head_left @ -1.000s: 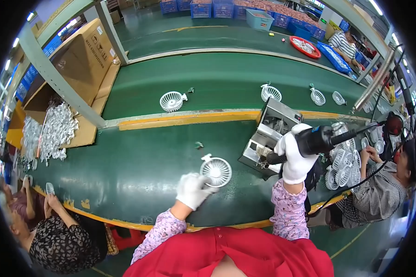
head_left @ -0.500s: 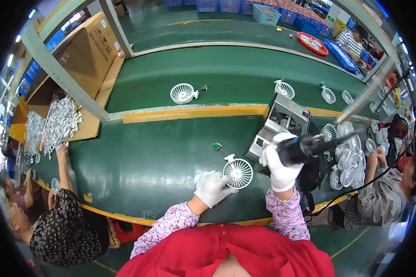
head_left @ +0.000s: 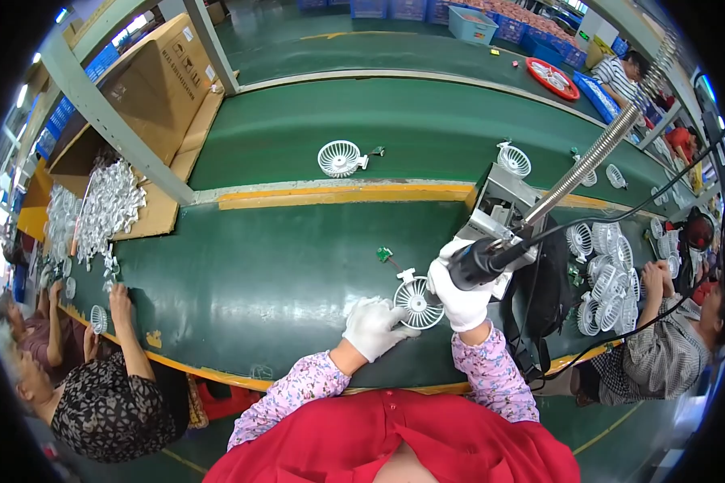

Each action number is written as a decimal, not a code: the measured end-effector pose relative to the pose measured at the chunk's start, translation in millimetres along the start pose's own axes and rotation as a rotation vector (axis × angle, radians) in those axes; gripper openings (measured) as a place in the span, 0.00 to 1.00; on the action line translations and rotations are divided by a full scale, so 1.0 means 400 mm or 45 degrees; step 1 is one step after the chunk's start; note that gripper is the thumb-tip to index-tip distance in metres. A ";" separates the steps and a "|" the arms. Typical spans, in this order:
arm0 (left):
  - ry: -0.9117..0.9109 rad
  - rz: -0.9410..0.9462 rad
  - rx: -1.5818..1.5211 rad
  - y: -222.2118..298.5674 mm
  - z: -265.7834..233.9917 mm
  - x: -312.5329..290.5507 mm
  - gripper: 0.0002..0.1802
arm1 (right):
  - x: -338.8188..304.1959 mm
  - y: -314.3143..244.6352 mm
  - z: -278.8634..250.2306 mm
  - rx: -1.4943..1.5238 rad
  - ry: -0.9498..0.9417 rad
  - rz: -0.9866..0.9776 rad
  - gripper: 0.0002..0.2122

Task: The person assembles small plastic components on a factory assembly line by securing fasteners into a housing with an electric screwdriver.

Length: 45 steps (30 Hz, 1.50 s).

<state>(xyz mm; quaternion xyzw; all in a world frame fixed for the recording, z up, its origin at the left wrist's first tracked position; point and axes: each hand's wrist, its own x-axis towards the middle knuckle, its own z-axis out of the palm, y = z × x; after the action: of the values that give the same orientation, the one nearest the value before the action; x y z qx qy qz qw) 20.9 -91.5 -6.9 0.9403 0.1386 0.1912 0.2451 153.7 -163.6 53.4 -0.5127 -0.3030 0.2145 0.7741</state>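
On the green worktop (head_left: pixel 274 282), a white fan housing (head_left: pixel 415 315) lies in front of the person, its rim gripped at the lower left by the gloved left hand (head_left: pixel 374 328). The gloved right hand (head_left: pixel 461 291) is closed around a black electric screwdriver (head_left: pixel 482 262) at the housing's right edge; the tool's tip is hidden. A coiled metal spring (head_left: pixel 596 145) slants up and away above the tool. A small green circuit board (head_left: pixel 385 254) lies just beyond the housing, joined by a thin wire. Behind the screwdriver stands a metal box (head_left: pixel 509 190), and further right sits a pile of white fan housings (head_left: pixel 606 278).
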 end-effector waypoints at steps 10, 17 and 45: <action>0.058 -0.006 -0.244 0.005 0.035 -0.004 0.15 | -0.015 0.000 -0.046 0.196 -0.269 0.112 0.13; 0.114 -0.090 -0.167 0.020 0.047 -0.015 0.18 | 0.031 -0.127 0.013 -0.684 0.071 -0.655 0.06; 0.069 -0.039 -0.068 0.010 -0.009 -0.006 0.15 | -0.031 -0.013 0.031 0.049 -0.194 -0.057 0.17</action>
<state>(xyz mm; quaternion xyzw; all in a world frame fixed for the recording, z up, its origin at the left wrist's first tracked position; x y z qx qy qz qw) 17.9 -94.5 -2.7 0.9257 0.1543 0.2165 0.2690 136.1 -165.3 58.8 -0.4730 -0.3682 0.2414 0.7631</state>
